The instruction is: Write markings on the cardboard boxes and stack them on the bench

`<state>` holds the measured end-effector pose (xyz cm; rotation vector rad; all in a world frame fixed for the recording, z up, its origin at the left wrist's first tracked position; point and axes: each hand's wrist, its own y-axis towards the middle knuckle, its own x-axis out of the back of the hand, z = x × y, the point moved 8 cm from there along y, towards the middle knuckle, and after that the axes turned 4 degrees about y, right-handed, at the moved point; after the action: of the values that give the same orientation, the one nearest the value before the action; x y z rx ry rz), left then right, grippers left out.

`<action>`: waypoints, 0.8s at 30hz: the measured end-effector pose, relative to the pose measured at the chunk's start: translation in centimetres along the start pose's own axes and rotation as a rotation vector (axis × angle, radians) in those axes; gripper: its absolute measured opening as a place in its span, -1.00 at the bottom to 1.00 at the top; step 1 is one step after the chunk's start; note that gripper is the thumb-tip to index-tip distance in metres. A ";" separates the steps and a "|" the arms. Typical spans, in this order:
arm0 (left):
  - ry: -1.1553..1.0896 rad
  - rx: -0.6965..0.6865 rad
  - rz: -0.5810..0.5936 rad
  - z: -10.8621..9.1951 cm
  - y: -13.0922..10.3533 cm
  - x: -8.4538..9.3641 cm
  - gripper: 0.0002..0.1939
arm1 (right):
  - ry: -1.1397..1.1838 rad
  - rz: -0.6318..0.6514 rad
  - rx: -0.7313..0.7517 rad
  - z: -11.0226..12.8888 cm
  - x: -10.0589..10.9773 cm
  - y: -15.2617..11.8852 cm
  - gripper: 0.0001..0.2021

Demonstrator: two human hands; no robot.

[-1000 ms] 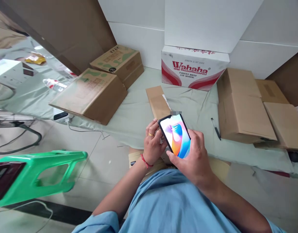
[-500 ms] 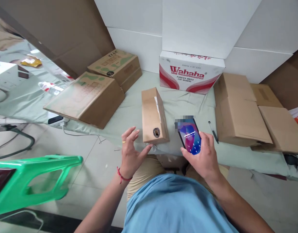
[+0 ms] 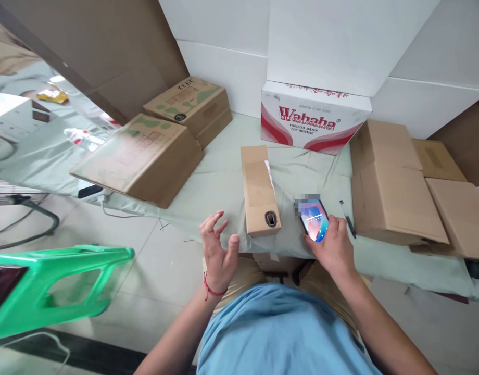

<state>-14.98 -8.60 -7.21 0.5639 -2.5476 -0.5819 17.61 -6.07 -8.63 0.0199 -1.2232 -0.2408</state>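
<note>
A long narrow cardboard box with a round dark mark at its near end lies on the green cloth of the table. My left hand is raised just left of the box's near end, fingers apart and holding nothing. To the right of the box, my right hand grips a phone with a lit, colourful screen, low over the cloth. A dark pen lies on the cloth just beyond the right hand.
A white and red Wahaha box stands at the back. Brown boxes fill the right side; two printed cartons sit at the left. A green stool stands on the floor at lower left.
The narrow box has turned slightly and sits further right in view. My left hand has moved right, its thumb now raised off the box's near end. The phone is lower and further right.
</note>
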 end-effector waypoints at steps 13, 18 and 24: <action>0.047 0.091 0.215 2.1 -1.0 -3.2 -0.57 | 0.399 0.008 0.324 10.9 0.6 -1.7 0.24; 0.050 -0.104 0.320 -2.8 -2.8 -5.0 -0.53 | 0.387 -0.102 0.211 12.8 0.4 -0.9 0.03; 0.122 -0.105 0.337 -3.4 -3.1 -3.1 -0.66 | 0.641 -0.078 0.081 5.2 4.7 -0.3 -0.28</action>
<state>-9.85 -10.64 -7.04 0.1228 -2.4067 -0.5362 14.21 -6.70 -2.48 0.2007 -0.5932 -0.2288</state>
